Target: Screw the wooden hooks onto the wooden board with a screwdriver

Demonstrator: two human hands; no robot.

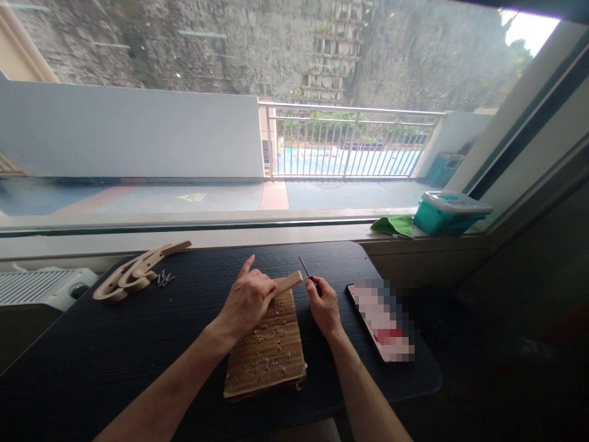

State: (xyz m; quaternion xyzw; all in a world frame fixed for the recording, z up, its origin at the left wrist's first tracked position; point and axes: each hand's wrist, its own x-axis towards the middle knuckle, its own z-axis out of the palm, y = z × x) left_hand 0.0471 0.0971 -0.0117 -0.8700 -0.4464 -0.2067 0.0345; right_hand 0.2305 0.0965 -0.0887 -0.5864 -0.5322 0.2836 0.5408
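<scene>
My left hand [248,298] is closed round a pale wooden piece [289,283], its index finger pointing out, pressing it onto a wooden board [269,353]. The board lies on the black table [138,344] and is strewn with wood chips. My right hand [324,305] grips a small screwdriver [305,270] with a dark handle, its thin shaft angled up and to the left, close to the end of the wooden piece.
Curved wooden parts [138,273] and a few screws [164,280] lie at the table's far left. A phone [381,319] rests right of my right hand. On the window sill stand a teal lidded box [448,213] and a green cloth [394,225].
</scene>
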